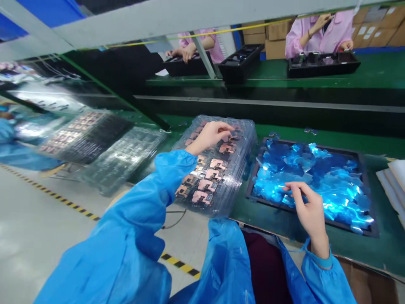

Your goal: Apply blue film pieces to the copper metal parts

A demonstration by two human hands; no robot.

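Shiny blue film pieces lie heaped right under my right hand, its thumb and forefinger pinched together at their surface; I cannot tell whether a piece is caught between the fingertips. They fill a shallow black tray, whose long sides run crosswise in front of me, slanting down to the right. My left hand curves over a clear plastic tray, fingertips down among copper-coloured parts near its far end, and I cannot tell whether they grasp one. That tray's long axis points away from me, and the parts lie in rows across it, each with its long side crosswise. Both trays sit on a green bench, the clear one just left of the black one. Further left, blurred clear trays lie side by side. Across the line, a co-worker in a pink smock has both hands near a black tray.
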